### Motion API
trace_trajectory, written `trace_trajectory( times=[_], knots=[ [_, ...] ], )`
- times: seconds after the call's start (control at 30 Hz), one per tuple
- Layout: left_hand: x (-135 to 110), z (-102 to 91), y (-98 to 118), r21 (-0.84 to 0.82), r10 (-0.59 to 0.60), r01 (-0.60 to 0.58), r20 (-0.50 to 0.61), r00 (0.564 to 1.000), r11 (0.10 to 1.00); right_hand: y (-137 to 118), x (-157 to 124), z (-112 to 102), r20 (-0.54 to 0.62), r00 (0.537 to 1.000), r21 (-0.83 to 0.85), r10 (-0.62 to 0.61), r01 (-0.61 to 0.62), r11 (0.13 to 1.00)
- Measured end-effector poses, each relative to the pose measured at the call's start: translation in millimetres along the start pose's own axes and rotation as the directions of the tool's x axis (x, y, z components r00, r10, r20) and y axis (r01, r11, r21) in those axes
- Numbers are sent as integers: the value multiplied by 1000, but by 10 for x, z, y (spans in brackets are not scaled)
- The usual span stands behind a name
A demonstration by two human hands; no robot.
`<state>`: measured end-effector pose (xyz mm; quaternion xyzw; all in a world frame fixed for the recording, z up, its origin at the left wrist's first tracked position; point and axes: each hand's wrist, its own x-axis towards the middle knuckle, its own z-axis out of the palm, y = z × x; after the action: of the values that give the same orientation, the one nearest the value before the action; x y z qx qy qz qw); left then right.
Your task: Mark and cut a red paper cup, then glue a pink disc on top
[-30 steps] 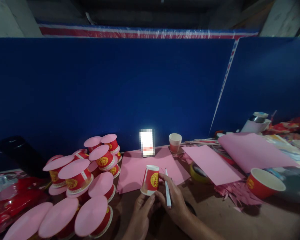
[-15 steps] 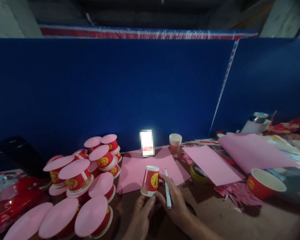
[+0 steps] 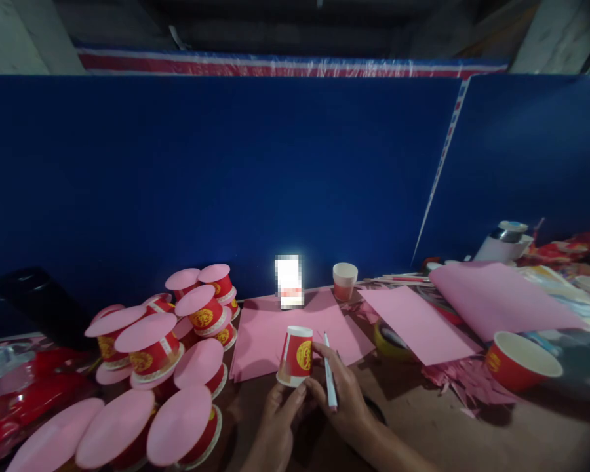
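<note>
Low in the middle of the view, a red paper cup (image 3: 295, 357) with a gold emblem is held with its narrow end up. My left hand (image 3: 281, 410) closes on its lower edge from the left. From the right, my right hand (image 3: 344, 390) grips the same cup with thumb and fingers. A slim white pen (image 3: 330, 377) is also tucked in that hand, sloping up and away. Behind the cup lie pink paper sheets (image 3: 265, 328). To the left stand several red cups topped with pink paper discs (image 3: 179, 423), some stacked.
A bright pixelated upright panel (image 3: 289, 278) stands at the back beside a pale cup (image 3: 345, 280). On the right are pink sheets (image 3: 417, 321), paper scraps (image 3: 472, 383), a red paper bowl (image 3: 521, 367) and a flask (image 3: 504, 242). Red plastic packaging (image 3: 34, 393) lies left. A blue partition (image 3: 275, 164) closes the back.
</note>
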<state>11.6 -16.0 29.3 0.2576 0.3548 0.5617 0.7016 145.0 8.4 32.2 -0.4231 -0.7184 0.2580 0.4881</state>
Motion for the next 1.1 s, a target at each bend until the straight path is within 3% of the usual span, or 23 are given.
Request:
trace_trajectory(
  times=[1.1],
  knots=[
    [-2, -38, -34, -11, -20, 20, -21, 1000, 1000, 19, 4, 5, 11, 1000, -9, 9, -9, 1000]
  ],
)
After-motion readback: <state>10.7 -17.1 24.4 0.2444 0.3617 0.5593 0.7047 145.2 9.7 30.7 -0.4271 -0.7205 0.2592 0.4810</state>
